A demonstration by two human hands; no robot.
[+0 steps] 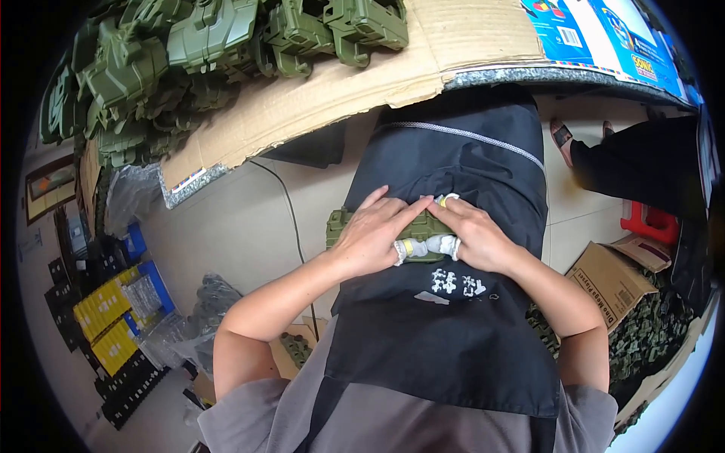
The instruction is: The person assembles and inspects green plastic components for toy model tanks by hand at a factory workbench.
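Note:
An olive-green moulded plastic part (337, 226) lies across my lap on the black apron (445, 340). My left hand (368, 235) covers its left half, thumb and fingers bent over it. From the other side my right hand (477, 238) grips its right end. The index fingertips of both hands meet over the part's upper middle. White cloth covers with yellow bands wrap some fingers, and they meet at the part's lower edge. Much of the part is hidden under my hands.
Similar green plastic parts (211, 34) are heaped on a cardboard-covered table (332, 98) ahead. A brown carton (612, 283) stands at right beside a pile of small dark green pieces (649, 347). Another person's leg (634, 155) shows at right. A black cable (291, 204) crosses the floor.

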